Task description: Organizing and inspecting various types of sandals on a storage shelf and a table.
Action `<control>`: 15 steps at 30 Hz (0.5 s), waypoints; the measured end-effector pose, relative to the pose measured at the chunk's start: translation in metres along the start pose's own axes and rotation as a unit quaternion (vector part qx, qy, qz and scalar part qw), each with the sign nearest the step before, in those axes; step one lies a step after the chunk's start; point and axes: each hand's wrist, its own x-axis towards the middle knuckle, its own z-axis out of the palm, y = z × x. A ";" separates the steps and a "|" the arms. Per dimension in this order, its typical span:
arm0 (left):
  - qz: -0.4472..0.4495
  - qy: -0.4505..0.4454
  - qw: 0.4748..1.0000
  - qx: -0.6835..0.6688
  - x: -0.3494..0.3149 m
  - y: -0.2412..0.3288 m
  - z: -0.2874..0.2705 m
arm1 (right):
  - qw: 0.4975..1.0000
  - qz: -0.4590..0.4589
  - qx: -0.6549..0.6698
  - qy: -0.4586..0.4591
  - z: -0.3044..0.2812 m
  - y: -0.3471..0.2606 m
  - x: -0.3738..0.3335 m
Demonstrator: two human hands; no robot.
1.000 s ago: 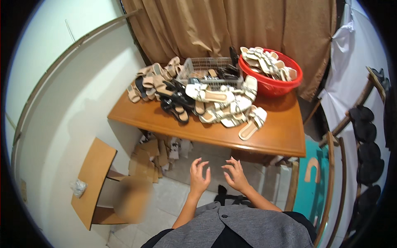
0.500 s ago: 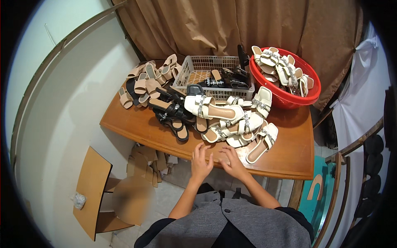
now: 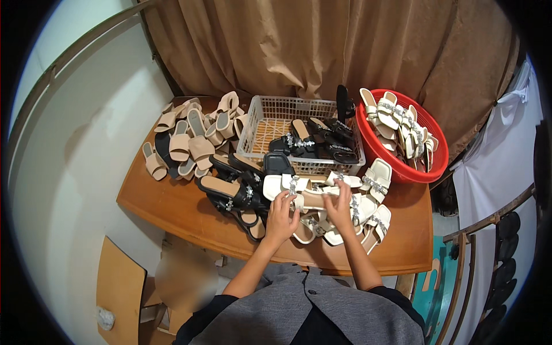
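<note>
A white slide sandal (image 3: 313,199) with a square toe and a jewelled strap lies on top of a heap of similar sandals on the wooden table. My left hand (image 3: 282,219) touches its near side by the strap, thumb and fingers apart. At the heel end, my right hand (image 3: 340,208) rests with its fingers spread over the sandal. Neither hand is visibly closed round it. More white sandals (image 3: 376,183) lie under and to the right of my hands. Black jewelled sandals (image 3: 230,190) are piled just left of my left hand.
Beige slides (image 3: 195,138) are heaped at the table's (image 3: 155,201) far left. Behind the piles stands a white plastic crate (image 3: 270,126) with black sandals in it. A red basket (image 3: 443,152) of white sandals is at the far right. A brown curtain (image 3: 322,46) hangs behind.
Both my hands have moved forward from the table's near edge onto the top white sandal. The view has shifted, so the table appears lower in it.
</note>
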 end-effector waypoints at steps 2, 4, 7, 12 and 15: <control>0.001 -0.004 1.000 -0.001 0.011 -0.012 -0.003 | 0.998 0.006 -0.061 0.026 0.002 -0.002 0.026; -0.014 -0.047 0.999 -0.021 0.018 -0.021 -0.006 | 0.997 0.046 -0.052 0.030 0.004 0.013 0.047; 0.000 -0.069 0.997 -0.033 0.025 -0.031 -0.007 | 0.994 0.059 -0.061 0.075 0.012 0.029 0.073; -0.005 -0.111 0.989 -0.093 0.035 -0.044 -0.010 | 0.985 0.071 -0.153 0.042 0.020 0.043 0.096; -0.024 -0.126 0.984 -0.121 0.039 -0.050 -0.012 | 0.981 0.085 -0.174 0.011 0.021 0.042 0.098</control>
